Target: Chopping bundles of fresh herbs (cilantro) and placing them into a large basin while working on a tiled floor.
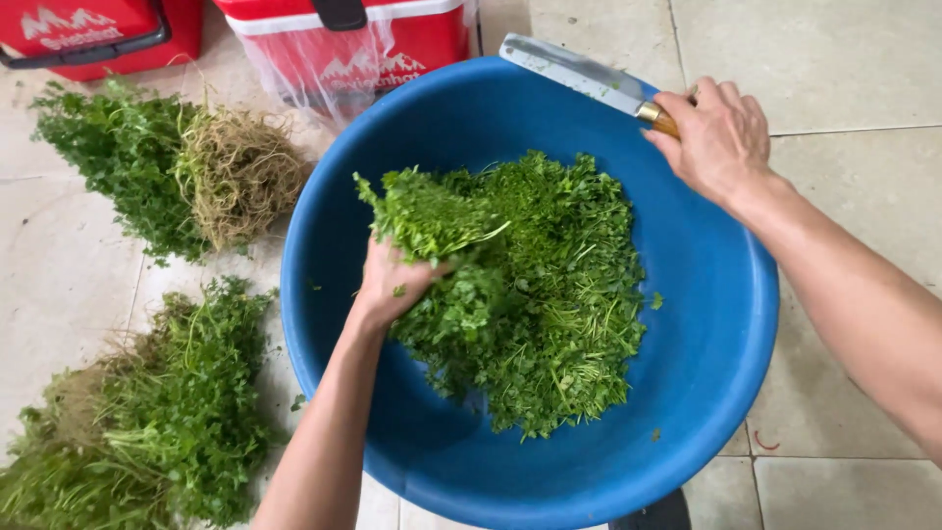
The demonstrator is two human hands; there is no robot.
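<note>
A large blue plastic basin sits on the tiled floor, holding a heap of cut green leafy herbs. My left hand reaches into the basin and grips a bunch of the herbs, lifted slightly above the heap. My right hand rests at the basin's far right rim, closed on the wooden handle of a cleaver, whose broad metal blade lies across the rim pointing left.
Two piles of uncut herbs with roots lie on the floor left of the basin, one at the upper left and one at the lower left. Red cooler boxes stand behind the basin. A dark object pokes out below it.
</note>
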